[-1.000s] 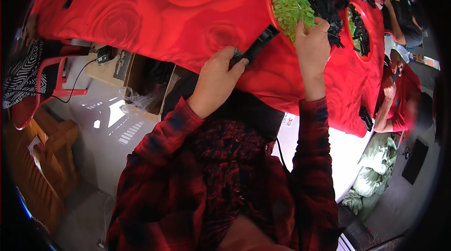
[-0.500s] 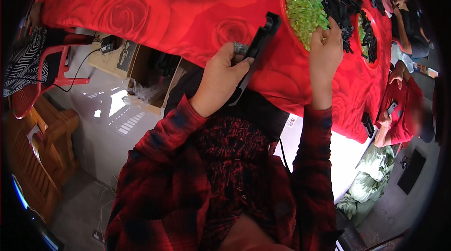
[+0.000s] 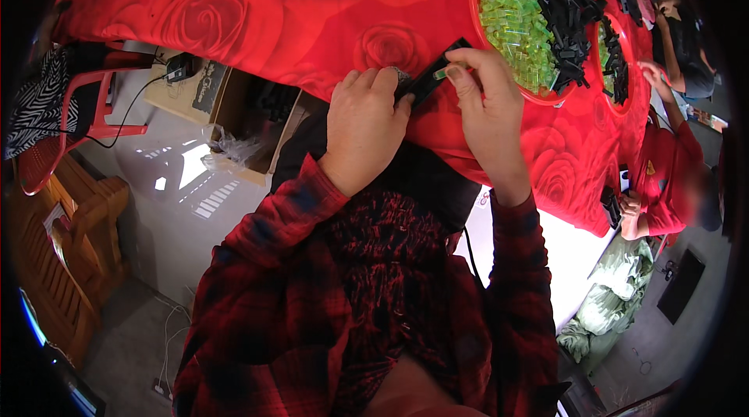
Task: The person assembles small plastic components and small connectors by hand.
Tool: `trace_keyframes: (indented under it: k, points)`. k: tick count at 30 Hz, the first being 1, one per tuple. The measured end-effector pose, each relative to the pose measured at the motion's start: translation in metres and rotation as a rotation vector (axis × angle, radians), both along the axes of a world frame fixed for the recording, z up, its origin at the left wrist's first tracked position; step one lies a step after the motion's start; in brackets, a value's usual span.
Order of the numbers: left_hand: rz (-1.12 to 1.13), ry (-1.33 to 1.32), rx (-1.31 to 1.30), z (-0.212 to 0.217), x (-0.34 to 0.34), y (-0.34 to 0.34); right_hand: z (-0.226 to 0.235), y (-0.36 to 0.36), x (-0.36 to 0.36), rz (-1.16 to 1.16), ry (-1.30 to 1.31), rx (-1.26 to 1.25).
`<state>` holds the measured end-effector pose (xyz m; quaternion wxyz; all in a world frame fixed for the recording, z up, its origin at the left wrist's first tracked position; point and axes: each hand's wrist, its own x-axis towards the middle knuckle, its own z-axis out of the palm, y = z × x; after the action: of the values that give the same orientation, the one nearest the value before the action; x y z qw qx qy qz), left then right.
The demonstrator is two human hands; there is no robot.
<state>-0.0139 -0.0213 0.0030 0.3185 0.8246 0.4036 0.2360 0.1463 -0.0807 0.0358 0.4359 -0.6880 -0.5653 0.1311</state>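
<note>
A long black plastic bar (image 3: 427,85), shaped like a spirit level body, lies slanted over the table's near edge. My left hand (image 3: 363,122) is closed round its lower part, a grey band on one finger. Between thumb and forefinger, my right hand (image 3: 495,114) pinches a small clear yellow-green vial (image 3: 450,71) at the bar's upper part. Whether the vial touches the bar I cannot tell. Beyond that hand, a round red tray (image 3: 538,96) holds a heap of similar yellow-green vials (image 3: 512,23) on its left and black plastic strips (image 3: 572,25) on its right.
A rose-patterned red cloth (image 3: 304,35) covers the table. To the right stand a second red tray (image 3: 622,110) with like parts and a person in red (image 3: 663,175) holding a phone. Left are a cardboard box (image 3: 226,105), a red chair (image 3: 125,130) and a wooden bench (image 3: 74,237).
My right hand has come left from the tray of vials to the black bar, with a vial in its fingers. The bar has tilted lower, my left hand still round it.
</note>
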Motion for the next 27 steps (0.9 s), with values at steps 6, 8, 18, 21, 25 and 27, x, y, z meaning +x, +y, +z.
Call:
trace_keyframes:
  k: [6,8,18,21,25,27]
  points:
    - [0.047,-0.092,-0.139,-0.004,-0.002,0.002,-0.007,-0.004,-0.006,-0.114,0.241,-0.074]
    - [0.026,-0.185,-0.377,-0.006,-0.004,0.005,-0.004,-0.005,-0.007,-0.115,0.311,-0.077]
    - [0.048,-0.720,-0.902,-0.008,0.003,-0.003,0.012,-0.008,-0.012,-0.071,0.220,0.027]
    - [0.079,-0.542,-0.753,-0.008,0.000,-0.001,0.008,-0.006,-0.013,-0.078,0.184,0.014]
    - [0.051,-0.306,-0.498,-0.008,-0.002,0.001,-0.003,-0.001,-0.010,-0.024,0.016,-0.029]
    - [0.044,-0.136,-0.137,-0.009,0.000,0.001,-0.010,-0.001,-0.008,-0.005,0.012,-0.050]
